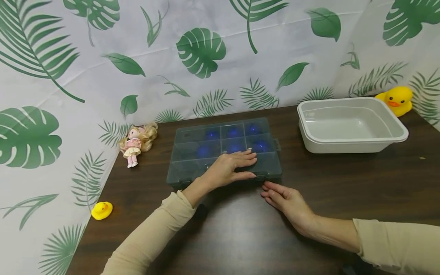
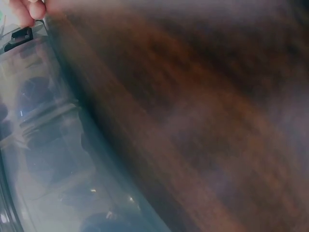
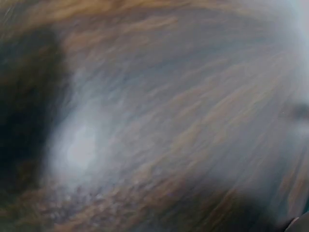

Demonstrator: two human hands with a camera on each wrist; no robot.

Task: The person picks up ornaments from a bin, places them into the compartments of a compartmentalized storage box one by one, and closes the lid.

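Note:
A translucent grey compartment box (image 1: 192,168) lies on the dark wooden table with its lid down. Several blue, shiny round things (image 1: 235,147) show through the lid in separate compartments. My left hand (image 1: 228,168) lies across the front part of the lid, fingers stretched to the right. Just off the box's front right corner is my right hand (image 1: 288,204), its fingers nearly straight and pointing at the front edge, holding nothing. In the left wrist view, fingertips (image 2: 21,10) appear right by a black latch (image 2: 19,37) on the box's edge. The right wrist view is blurred and shows mostly tabletop.
A pale rectangular basin (image 1: 354,147) stands at the back right, with a large yellow rubber duck (image 1: 400,100) behind its corner. To the left are a small doll (image 1: 132,147) and a small yellow duck (image 1: 101,211) near the table's edge. A leaf-patterned cloth (image 1: 154,91) hangs behind.

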